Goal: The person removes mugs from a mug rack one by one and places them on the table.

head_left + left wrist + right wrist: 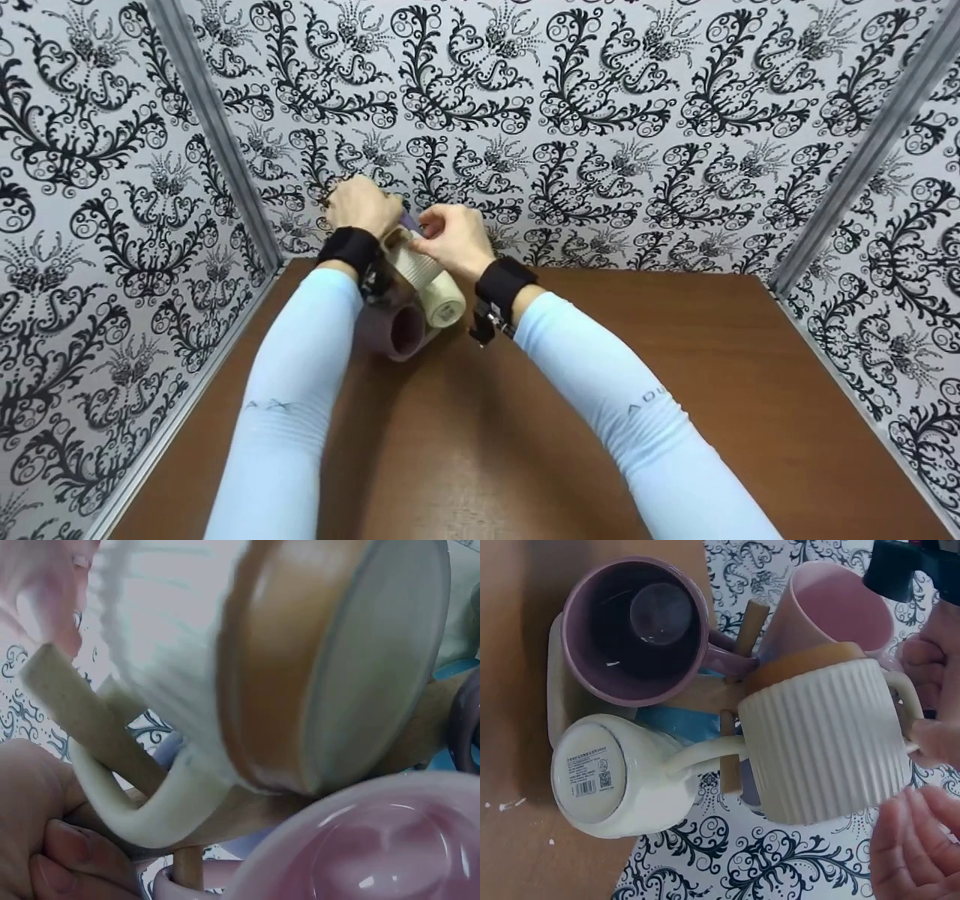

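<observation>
My left hand [361, 206] grips the post of a wooden mug stand [90, 716]; its curled fingers show under the post in the left wrist view. A white ribbed mug [825, 742] with a brown band at one end hangs tilted, its handle around a peg. My right hand [457, 236] pinches this mug's edge with thumb and fingertips. Around the stand hang a dark purple mug [581, 637], a pink mug [780, 622] and a cream mug [656, 795], whose labelled underside faces outward. In the head view, my hands and left wrist strap partly hide the stand.
The brown wooden table [600, 390] stretches to the right and front of the stand. Patterned panels [615, 150] rise behind and at both sides, joined by grey metal posts [847, 172]. Bright blue material [679, 722] shows by the stand's post.
</observation>
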A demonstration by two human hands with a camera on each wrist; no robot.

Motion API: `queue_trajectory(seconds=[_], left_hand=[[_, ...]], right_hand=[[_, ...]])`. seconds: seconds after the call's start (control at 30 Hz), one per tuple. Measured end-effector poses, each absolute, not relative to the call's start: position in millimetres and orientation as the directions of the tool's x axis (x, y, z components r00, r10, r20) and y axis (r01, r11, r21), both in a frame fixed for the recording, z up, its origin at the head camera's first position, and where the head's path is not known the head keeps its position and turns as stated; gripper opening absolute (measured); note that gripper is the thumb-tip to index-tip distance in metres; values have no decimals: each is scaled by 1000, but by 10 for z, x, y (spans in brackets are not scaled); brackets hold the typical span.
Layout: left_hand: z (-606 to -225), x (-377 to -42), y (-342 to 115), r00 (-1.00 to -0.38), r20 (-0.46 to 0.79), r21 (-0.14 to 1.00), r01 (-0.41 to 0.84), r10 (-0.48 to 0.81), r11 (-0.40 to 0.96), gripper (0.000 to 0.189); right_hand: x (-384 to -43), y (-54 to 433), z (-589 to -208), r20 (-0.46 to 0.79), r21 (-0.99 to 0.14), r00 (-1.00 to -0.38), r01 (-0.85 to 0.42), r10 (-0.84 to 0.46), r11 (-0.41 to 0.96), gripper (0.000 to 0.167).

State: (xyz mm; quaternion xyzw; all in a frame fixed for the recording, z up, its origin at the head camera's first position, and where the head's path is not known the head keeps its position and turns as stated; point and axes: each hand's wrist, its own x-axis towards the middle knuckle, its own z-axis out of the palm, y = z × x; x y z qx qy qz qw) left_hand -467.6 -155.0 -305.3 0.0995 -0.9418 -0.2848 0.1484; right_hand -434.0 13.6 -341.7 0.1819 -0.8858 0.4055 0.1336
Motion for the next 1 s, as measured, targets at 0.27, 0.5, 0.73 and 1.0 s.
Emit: queue_trajectory(seconds=[0.27,0.5,0.73,1.0], left_hand=[[-3105,-4734,-1418,-942,219,575,-85,-253,814,29],[-3147,-4752,-1275,-939,261,569,-39,-225,821,30],[-3104,-4831,-1050,-941,260,575,-27,-214,818,23],[-3053,-4898,-697,-951,241,544,-33,-194,839,24]], right_hand=[[-4341,115,-3493,566,-391,-755,-600,-332,698,21],[-4302,155,-3524,634,-267,-685,-630,-359,730,11],[-4331,336,-3485,635,-271,-695,-610,-338,744,9],[-4330,649,-3453,637,-291,-704,-597,-314,748,9]])
